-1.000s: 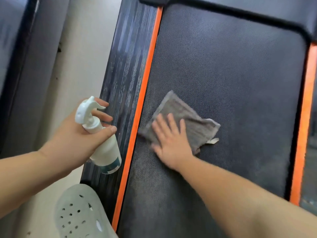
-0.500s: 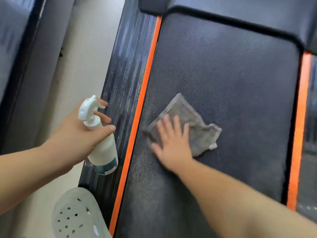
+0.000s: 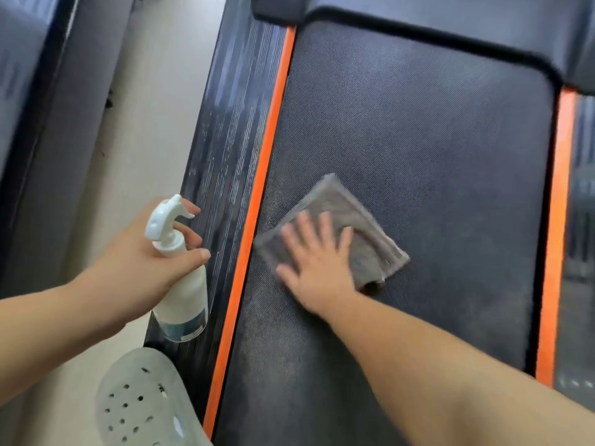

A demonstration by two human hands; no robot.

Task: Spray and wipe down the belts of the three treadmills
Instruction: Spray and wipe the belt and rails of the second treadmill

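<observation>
The right hand lies flat on a folded grey cloth, fingers straight and slightly spread, palm pressing it down onto the dark textured belt of the treadmill. The cloth sits toward the left side of the belt, one corner just beside the orange strip that borders it, and its outline is a little blurred. A paler, dull patch shows on the belt below and left of the cloth. The left hand grips a white spray bottle by the neck – thumb wrapped across the front, fingers curled behind the trigger head – and holds it in the air over the ribbed black side rail, nozzle pointing toward the belt and base tilted down toward the person. A band of blue-green shows near the bottle's bottom. A second orange strip runs along the belt's right edge, and a dark moulded hood closes off its far end. At the lower left a pale perforated shoe rests on the beige floor against the rail – beyond the floor gap, the dark edge of another machine fills the left margin
</observation>
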